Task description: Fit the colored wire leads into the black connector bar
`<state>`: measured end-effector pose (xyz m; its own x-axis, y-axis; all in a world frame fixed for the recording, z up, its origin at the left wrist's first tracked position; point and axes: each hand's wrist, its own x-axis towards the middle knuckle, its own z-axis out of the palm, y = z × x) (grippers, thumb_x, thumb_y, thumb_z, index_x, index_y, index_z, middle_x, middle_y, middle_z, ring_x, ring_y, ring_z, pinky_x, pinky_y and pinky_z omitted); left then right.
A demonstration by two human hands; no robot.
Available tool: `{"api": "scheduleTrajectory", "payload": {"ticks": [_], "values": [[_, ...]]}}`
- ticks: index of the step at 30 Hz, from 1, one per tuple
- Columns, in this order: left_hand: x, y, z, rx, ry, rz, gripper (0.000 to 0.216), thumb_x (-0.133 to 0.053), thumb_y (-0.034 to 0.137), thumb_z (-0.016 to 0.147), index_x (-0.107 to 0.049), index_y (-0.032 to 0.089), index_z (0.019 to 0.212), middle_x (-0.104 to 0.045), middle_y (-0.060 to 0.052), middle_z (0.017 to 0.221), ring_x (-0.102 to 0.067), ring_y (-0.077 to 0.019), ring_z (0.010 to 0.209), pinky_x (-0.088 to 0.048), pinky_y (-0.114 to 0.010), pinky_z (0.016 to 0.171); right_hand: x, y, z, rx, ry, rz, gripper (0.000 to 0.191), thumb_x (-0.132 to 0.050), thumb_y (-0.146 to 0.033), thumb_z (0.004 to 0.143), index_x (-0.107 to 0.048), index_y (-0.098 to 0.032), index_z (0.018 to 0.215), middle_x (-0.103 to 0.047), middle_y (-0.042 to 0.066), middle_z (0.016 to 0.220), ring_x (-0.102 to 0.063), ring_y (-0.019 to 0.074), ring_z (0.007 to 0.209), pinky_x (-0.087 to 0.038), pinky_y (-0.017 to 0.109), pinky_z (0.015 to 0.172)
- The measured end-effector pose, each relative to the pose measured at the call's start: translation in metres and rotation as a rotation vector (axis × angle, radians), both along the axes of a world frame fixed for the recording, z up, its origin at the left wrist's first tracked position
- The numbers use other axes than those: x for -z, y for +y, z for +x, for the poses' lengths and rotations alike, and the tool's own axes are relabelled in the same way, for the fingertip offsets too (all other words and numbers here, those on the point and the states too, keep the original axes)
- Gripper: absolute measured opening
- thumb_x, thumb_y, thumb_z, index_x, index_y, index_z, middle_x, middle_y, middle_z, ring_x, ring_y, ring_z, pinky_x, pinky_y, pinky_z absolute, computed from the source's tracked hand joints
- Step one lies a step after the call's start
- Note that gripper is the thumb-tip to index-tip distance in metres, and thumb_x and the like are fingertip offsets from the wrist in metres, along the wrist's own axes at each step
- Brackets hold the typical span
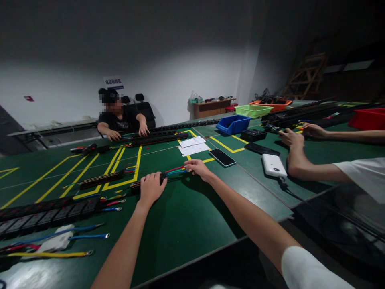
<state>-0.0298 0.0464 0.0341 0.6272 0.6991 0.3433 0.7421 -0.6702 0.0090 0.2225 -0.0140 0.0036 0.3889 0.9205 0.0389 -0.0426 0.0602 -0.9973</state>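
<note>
My left hand (150, 188) is closed around the end of a long black strip (136, 185) that lies on the green table (186, 216). Red, green and blue wires (176, 170) come out of that end of the strip. My right hand (197, 167) pinches the far tips of these wires, a little to the right of the left hand. Both arms reach forward over the table from the near edge.
More black strips with coloured wires (102, 178) lie to the left, and a row of black modules (45, 214). A phone (221, 157), white papers (192, 146), a white power bank (273, 165) and blue (233, 123), green and orange bins lie beyond. One person sits across; another person's arms (303, 160) rest at right.
</note>
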Motion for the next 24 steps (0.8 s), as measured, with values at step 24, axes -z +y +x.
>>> {"api": "scheduleTrajectory", "payload": {"ticks": [24], "values": [[-0.0016,-0.0004,-0.0008,0.027,-0.014,-0.034,0.048,-0.036,0.050,0.100,-0.065,0.018,0.121,-0.072,-0.014,0.117,-0.064,-0.0304,0.109,-0.044,-0.049,0.099,0.0035,0.0031,-0.0049,0.039,-0.074,0.002,0.016,-0.066,-0.020,0.081,-0.075,-0.014,0.093,-0.068,0.003,0.075,-0.055,0.0090,0.058,-0.039,0.015,0.040]]}}
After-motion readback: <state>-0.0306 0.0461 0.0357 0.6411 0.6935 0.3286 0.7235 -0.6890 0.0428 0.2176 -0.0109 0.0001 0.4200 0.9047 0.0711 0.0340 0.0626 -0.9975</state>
